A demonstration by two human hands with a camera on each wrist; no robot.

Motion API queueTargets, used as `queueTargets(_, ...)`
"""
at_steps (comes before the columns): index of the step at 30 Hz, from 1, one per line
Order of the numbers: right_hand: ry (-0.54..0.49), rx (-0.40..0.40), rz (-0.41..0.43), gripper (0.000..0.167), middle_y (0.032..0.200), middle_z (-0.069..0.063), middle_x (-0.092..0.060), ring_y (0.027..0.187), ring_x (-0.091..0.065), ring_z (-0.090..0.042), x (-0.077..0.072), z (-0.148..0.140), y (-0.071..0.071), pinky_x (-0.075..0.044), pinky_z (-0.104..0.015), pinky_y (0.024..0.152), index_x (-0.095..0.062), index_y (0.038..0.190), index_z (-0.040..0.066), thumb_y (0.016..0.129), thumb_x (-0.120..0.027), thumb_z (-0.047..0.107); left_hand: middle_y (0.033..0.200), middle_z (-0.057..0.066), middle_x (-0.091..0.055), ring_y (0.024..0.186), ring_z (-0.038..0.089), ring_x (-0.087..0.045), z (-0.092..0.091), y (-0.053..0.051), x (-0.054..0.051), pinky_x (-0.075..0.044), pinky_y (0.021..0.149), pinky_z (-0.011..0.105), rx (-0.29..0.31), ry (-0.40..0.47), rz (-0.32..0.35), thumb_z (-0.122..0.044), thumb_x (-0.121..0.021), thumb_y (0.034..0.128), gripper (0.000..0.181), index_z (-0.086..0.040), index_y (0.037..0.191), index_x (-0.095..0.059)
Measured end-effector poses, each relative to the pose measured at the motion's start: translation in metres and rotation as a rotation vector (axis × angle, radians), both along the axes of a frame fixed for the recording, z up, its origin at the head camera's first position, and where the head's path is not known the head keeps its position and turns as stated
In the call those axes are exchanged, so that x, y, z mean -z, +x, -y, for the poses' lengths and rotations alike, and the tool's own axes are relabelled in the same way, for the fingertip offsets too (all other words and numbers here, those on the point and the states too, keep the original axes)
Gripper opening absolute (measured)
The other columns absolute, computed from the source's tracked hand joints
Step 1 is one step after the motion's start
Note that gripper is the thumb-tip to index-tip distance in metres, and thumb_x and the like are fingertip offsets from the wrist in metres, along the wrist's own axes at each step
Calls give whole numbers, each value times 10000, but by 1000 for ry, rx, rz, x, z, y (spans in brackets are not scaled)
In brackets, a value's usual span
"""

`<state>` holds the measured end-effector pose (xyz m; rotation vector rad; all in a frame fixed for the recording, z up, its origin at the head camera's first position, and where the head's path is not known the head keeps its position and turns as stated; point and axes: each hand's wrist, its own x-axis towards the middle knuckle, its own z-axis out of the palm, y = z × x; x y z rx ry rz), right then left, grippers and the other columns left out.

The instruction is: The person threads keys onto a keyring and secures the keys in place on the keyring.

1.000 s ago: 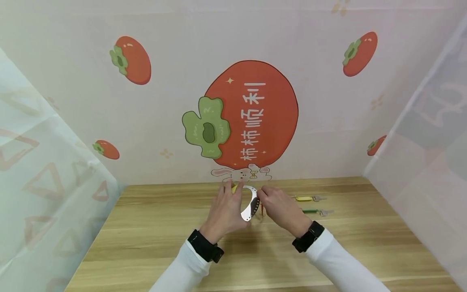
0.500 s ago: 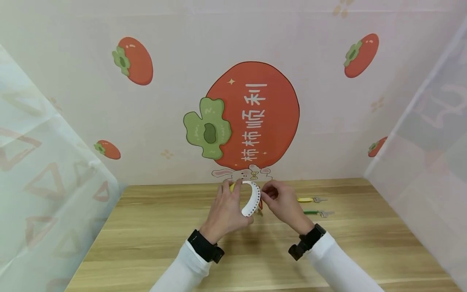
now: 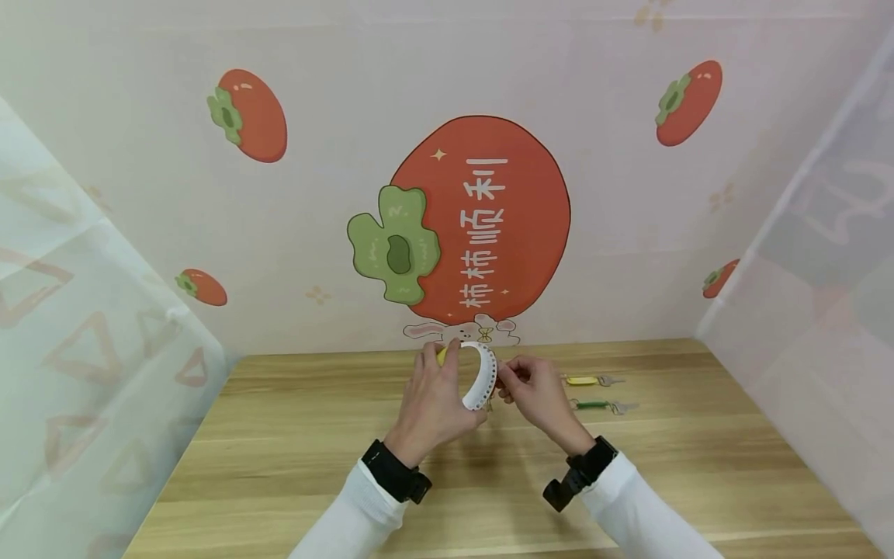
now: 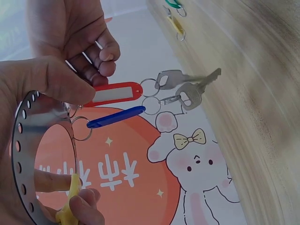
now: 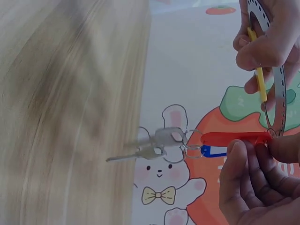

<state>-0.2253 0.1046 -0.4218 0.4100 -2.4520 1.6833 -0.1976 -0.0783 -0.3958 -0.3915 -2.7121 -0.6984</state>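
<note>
My left hand (image 3: 434, 400) grips a round metal ring (image 3: 483, 380) with small holes along its rim, held up over the table. Between its fingers is a yellow piece (image 4: 69, 206) on the ring. At the rim, my right hand (image 3: 541, 400) pinches a red key tag (image 5: 234, 139) near its ring end. Beside the red tag hangs a blue key tag (image 4: 117, 116) on a split ring (image 4: 82, 128) at the metal rim. Silver keys (image 4: 190, 96) dangle from both tags. The exact contact of the right fingertips is partly hidden.
A yellow key tag (image 3: 582, 380) and a green key tag (image 3: 592, 404), each with a key, lie on the wooden table (image 3: 293, 466) right of the hands. Behind stands a backdrop (image 3: 335, 93) printed with persimmons. Fabric side walls (image 3: 63, 388) flank the table.
The metal ring has tilted, showing more of its inner side, and risen slightly. My right hand has drawn back a little from the rim and turned at the wrist.
</note>
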Motion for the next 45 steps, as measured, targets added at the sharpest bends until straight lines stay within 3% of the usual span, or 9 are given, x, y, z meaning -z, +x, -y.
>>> queueTargets(6, -2, 0, -20, 199, 767, -94, -671, 672, -673, -270, 0, 0, 0, -557, -289, 589, -691, 885, -2, 1020, -616, 123, 1355, 259, -437, 1161, 377, -504, -1, 0, -1, -538, 705, 450, -4, 11, 1, -366, -926, 602, 1066, -23, 1486, -439)
queueTargets(15, 150, 61, -162, 125, 730, -39, -642, 601, -566, -139, -3, -1, 1, -458, -257, 497, -699, 872, 29, 975, -669, 94, 1354, 256, -439, 1180, 377, -494, -2, 1, -1, -543, 710, 444, 3, 6, -4, -388, -937, 594, 1084, -27, 1489, -444)
queueTargets(22, 233, 94, -247, 98, 706, 8, -632, 570, -552, -100, -3, -1, -1, -472, -258, 493, -700, 853, 43, 946, -698, 75, 1359, 244, -430, 1163, 363, -493, -2, 1, -1, -543, 708, 438, 8, 8, 13, -372, -927, 612, 1055, -27, 1488, -452)
queueTargets(29, 381, 134, -430, 112, 699, 19, -620, 556, -539, -51, -2, 0, -4, -468, -216, 485, -673, 810, 53, 911, -721, 41, 1362, 250, -430, 1174, 364, -493, -2, 1, 0, -550, 720, 437, 10, 8, 12, -383, -922, 614, 1058, -20, 1488, -451)
queueTargets(35, 421, 160, -460, 119, 696, -2, -625, 552, -537, -56, -3, 3, -5, -458, -208, 481, -666, 799, 41, 900, -728, 35, 1350, 257, -434, 1174, 370, -488, -3, 0, -1, -554, 709, 429, 12, 11, 9, -369, -923, 612, 1049, -1, 1476, -456)
queueTargets(38, 474, 175, -539, 114, 712, -23, -620, 571, -551, -93, -2, 3, -5, -468, -230, 495, -653, 808, 33, 889, -733, 26, 1358, 256, -432, 1188, 370, -484, -2, 0, -2, -557, 717, 429, 15, 18, 22, -386, -919, 619, 1050, 1, 1476, -453)
queueTargets(45, 607, 199, -835, 178, 741, -66, -590, 614, -556, -177, 8, 1, -10, -496, -297, 524, -608, 817, 6, 833, -785, 1, 1339, 270, -450, 1147, 379, -508, 0, 1, -6, -553, 696, 435, 14, 50, 70, -363, -917, 610, 1046, 12, 1472, -456)
